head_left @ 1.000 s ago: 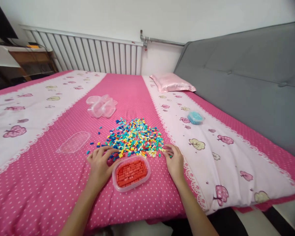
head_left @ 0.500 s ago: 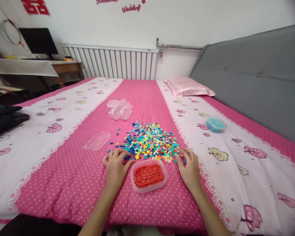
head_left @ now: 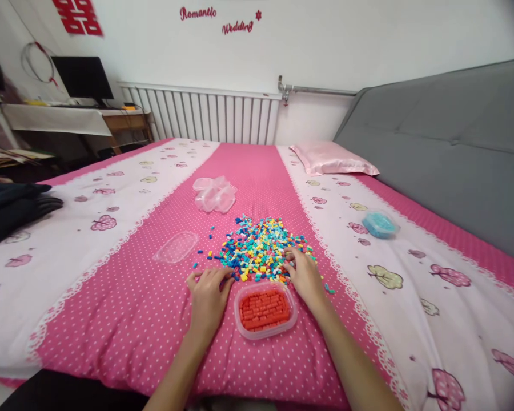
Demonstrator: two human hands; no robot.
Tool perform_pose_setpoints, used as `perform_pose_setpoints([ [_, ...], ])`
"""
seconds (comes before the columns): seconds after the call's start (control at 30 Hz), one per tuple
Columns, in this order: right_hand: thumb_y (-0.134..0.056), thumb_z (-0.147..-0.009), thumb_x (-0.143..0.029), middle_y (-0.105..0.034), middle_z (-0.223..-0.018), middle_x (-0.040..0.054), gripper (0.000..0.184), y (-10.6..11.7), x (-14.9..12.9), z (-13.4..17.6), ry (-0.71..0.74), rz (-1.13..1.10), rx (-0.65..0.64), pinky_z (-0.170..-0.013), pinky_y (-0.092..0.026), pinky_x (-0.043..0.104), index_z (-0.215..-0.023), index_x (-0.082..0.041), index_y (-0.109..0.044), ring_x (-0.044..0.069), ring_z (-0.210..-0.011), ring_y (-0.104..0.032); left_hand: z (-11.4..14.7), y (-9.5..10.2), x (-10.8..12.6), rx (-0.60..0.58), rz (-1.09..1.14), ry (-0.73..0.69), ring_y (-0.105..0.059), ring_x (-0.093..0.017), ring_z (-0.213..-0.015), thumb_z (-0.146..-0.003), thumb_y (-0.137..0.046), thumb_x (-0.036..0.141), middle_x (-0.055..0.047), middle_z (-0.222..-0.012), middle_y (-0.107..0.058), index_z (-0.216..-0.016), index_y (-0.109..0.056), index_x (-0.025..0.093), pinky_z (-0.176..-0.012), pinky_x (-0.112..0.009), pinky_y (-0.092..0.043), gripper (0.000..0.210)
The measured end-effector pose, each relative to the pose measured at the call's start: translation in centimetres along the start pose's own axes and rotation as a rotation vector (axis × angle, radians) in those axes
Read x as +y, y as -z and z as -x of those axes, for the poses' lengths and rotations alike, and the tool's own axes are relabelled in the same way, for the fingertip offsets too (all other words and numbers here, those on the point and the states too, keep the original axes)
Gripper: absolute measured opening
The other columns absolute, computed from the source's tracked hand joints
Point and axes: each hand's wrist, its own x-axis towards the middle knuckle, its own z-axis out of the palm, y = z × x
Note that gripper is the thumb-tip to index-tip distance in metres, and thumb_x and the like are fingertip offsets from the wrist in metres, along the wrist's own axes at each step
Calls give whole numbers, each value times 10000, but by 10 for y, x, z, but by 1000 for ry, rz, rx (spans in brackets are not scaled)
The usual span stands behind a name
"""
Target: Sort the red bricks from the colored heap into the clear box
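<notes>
A heap of small multicoloured toy bricks (head_left: 261,245) lies on the bed. In front of it stands a clear plastic box (head_left: 239,328) with red bricks (head_left: 264,310) laid in it in rows. My left hand (head_left: 209,290) rests on the sheet at the heap's near left edge, fingers loosely bent and apart, with nothing visible in them. Over the heap's right side reaches my right hand (head_left: 305,275); its thumb and forefinger are spread among the bricks, and I see nothing held. The undersides of its fingers are hidden.
A clear lid (head_left: 176,248) lies left of the heap, with a stack of clear containers (head_left: 215,194) behind. To the right sits a box of light-blue pieces (head_left: 380,225). A pink pillow (head_left: 334,158) is further back, and dark clothing (head_left: 17,208) lies at far left.
My right hand has moved left and inward from the heap's right edge onto the bricks. My left hand stays about where it was. The view has tilted up slightly.
</notes>
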Motion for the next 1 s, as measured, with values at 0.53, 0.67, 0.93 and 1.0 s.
perform_pose_setpoints([
  [0.53,-471,-761,-90,-600,-828,16,421,-9,14,3,80,-171,117,-798,-506,355,-1155,-205,-562,216,-788,-616,11,1,-5,-3,59,83,-704,-242,-900,-957,-611,287,-1,-966,-793,-968,-730,257,-984,-446,-359,124],
  [0.67,-491,-777,-136,-595,-820,15,381,-6,13,2,112,-226,127,-789,-516,360,-1144,-202,-573,216,-772,-612,16,1,-8,-10,66,78,-702,-244,-939,-973,-561,253,-19,-1002,-788,-999,-721,238,-918,-414,-396,163],
  [0.93,-556,-821,-205,-700,-943,72,189,-5,5,5,135,-302,64,-831,-523,399,-986,-217,-648,251,-874,-662,14,4,0,-64,20,14,-639,-250,-1016,-989,-582,241,-15,-1017,-754,-1041,-748,285,-970,-443,-352,180],
  [1.0,-577,-838,-222,-704,-942,75,125,-2,4,7,137,-298,48,-844,-514,405,-927,-220,-665,259,-890,-655,13,4,2,-71,6,13,-629,-258,-1035,-993,-580,258,-28,-1047,-743,-1056,-755,293,-984,-461,-338,189],
])
